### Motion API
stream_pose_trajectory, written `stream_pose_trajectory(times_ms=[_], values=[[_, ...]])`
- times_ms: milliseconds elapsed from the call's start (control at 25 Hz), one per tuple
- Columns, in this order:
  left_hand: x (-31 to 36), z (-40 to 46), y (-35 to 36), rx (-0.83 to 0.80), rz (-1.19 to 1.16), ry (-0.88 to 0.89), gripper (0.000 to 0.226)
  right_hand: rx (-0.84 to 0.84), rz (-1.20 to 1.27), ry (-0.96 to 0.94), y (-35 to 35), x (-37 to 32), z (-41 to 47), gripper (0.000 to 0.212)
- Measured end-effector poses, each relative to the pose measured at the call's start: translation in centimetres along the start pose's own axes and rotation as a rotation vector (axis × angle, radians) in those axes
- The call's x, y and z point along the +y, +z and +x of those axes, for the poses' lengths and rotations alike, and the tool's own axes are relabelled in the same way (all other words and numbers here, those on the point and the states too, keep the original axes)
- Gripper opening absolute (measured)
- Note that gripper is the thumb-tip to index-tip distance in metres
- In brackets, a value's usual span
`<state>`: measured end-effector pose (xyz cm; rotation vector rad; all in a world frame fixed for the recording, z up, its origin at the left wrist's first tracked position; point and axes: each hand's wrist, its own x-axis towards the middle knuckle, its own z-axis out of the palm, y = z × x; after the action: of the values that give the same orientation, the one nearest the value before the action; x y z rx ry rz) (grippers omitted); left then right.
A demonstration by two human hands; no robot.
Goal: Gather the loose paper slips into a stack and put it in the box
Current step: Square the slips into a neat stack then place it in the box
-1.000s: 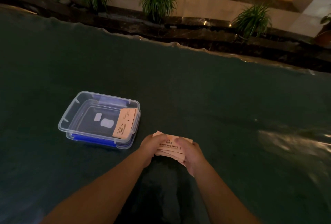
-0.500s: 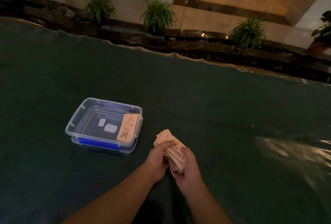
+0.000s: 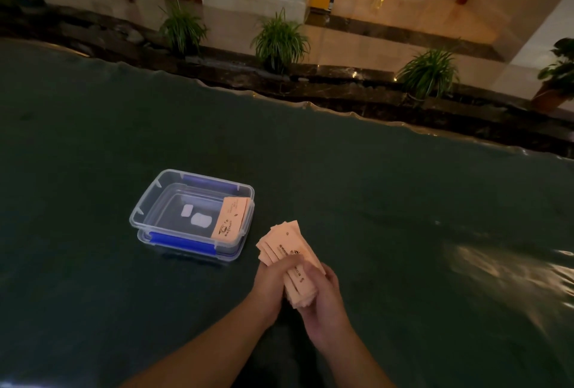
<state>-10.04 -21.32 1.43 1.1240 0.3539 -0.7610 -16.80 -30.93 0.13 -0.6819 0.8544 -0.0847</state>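
Note:
A stack of peach paper slips (image 3: 285,244) with dark print is held upright and fanned a little at its top, above the dark green tabletop. My left hand (image 3: 273,279) grips its left side and my right hand (image 3: 323,297) wraps its lower right end. To the left stands a clear plastic box (image 3: 149,216) with blue latches, open. One peach slip (image 3: 230,217) leans inside it against the right wall.
The dark green cloth (image 3: 388,216) covers the whole table; a bright glare lies on it at the right. Beyond the far edge are a dark stone ledge with potted grass plants (image 3: 279,39) and a tiled floor.
The stack was pressed flat under both hands a second ago. It has since been turned on end and lifted, its top fanned toward the box. My view has tilted upward.

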Motion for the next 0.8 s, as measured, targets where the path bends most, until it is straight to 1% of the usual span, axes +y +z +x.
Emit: stream_pose_trajectory(times_ms=[120, 200, 280, 360, 440, 560, 680, 800], values=[[1.5, -0.1, -1.2, -0.104, 0.095, -0.095, 0.056, -0.073, -0.274, -0.009, -1.1, -0.7, -0.2, 0.065], [2.2, -0.1, -1.9, -0.172, 0.220, -0.137, 0.066, -0.128, -0.482, -0.002, -1.7, -1.7, -0.3, 0.072], [2.5, 0.1, -2.5, -0.199, 0.375, -0.162, 0.079, -0.190, -0.669, 0.005, -1.8, -2.8, -0.6, 0.078], [3.0, 0.3, -2.9, -0.216, 0.574, -0.111, 0.087, -0.258, -0.842, -0.005, -1.7, -3.5, -0.6, 0.074], [3.4, 0.4, -3.2, -0.263, 0.745, -0.019, 0.095, -0.274, -0.974, -0.041, -1.7, -3.7, -0.2, 0.074], [3.1, 0.9, -4.1, -0.370, 0.898, 0.093, 0.108, -0.241, -1.063, -0.148, -1.0, -2.8, 0.3, 0.086], [2.6, 1.6, -5.3, -0.436, 0.969, 0.202, 0.104, -0.231, -1.070, -0.256, -0.4, -1.4, 0.4, 0.095], [2.5, 1.9, -6.2, -0.482, 1.014, 0.246, 0.101, -0.236, -1.092, -0.311, 0.1, -0.3, 0.4, 0.107]])
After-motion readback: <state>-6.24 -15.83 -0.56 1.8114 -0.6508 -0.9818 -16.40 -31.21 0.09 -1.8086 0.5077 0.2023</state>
